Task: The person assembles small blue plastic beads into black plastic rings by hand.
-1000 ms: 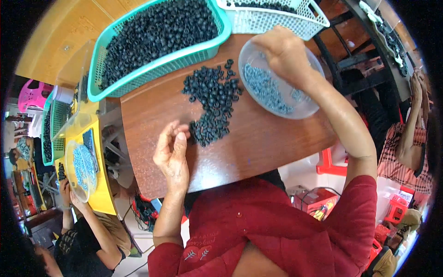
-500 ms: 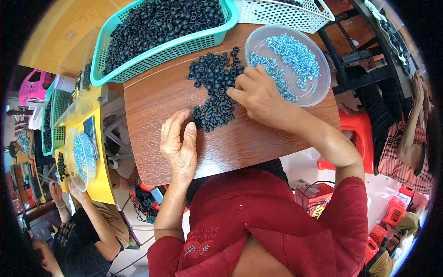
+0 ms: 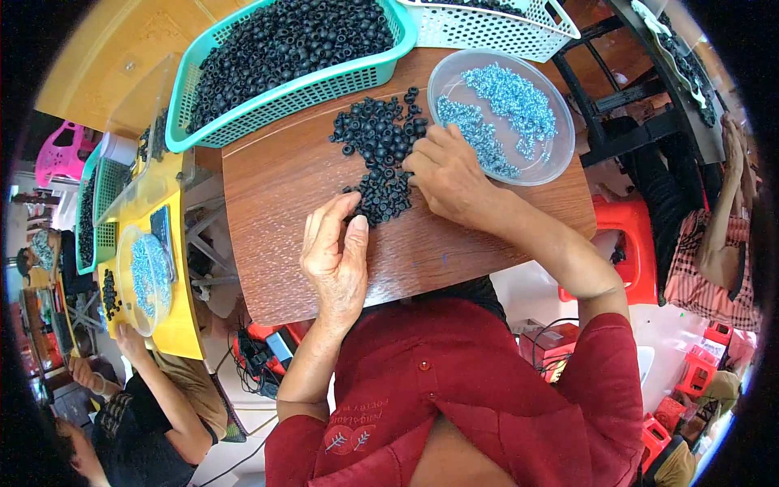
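Note:
Small black hollow rubber-like pieces (image 3: 381,138) lie in a loose pile on a brown wood-grain table (image 3: 276,211). A tighter cluster of them (image 3: 381,199) sits at the near end. My left hand (image 3: 334,260) rests beside that cluster, its fingertips at the left edge and its thumb apart from the fingers. Across the pile, my right hand (image 3: 450,174) has its fingers curled together at the right edge. Whatever it may hold is hidden. Close beyond it stands a clear round plastic tub (image 3: 560,162) with small shiny light-blue pieces (image 3: 519,105) in separate heaps.
A turquoise basket (image 3: 284,97) full of black pieces stands at the far left, beside a white perforated basket (image 3: 495,36). Red stools (image 3: 629,252) flank the right side. On the left, a person (image 3: 154,406) sits at a yellow table (image 3: 182,300) with another tub (image 3: 122,272).
My left hand has moved right and slightly up, against the black cluster. My right hand has shifted slightly downward, still curled. The near cluster looks more compact.

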A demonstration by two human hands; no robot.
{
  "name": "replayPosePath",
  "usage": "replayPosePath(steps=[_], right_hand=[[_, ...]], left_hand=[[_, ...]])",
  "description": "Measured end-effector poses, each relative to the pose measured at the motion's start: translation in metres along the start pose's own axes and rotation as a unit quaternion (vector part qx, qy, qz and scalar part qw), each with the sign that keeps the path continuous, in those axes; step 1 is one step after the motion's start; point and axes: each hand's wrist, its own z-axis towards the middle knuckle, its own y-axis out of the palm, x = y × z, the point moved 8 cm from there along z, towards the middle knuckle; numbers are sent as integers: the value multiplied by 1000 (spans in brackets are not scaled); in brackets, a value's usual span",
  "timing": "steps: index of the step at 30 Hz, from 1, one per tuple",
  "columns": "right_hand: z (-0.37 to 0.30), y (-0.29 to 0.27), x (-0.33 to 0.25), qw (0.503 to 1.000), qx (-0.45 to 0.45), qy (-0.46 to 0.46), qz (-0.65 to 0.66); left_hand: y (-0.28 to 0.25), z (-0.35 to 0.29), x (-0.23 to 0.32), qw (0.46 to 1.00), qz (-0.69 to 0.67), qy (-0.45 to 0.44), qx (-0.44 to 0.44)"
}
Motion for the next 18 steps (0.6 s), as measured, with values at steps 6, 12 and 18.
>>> replayPosePath(steps=[6, 12, 18], right_hand=[[-12, -35, -4, 969, 48, 114, 215], [-36, -17, 10, 777, 31, 353, 520], [-49, -5, 11, 714, 27, 370, 593]], left_hand=[[27, -3, 0, 972, -197, -120, -44], [48, -2, 4, 924, -338, -167, -62], [55, 0, -2, 886, -405, -214, -74]])
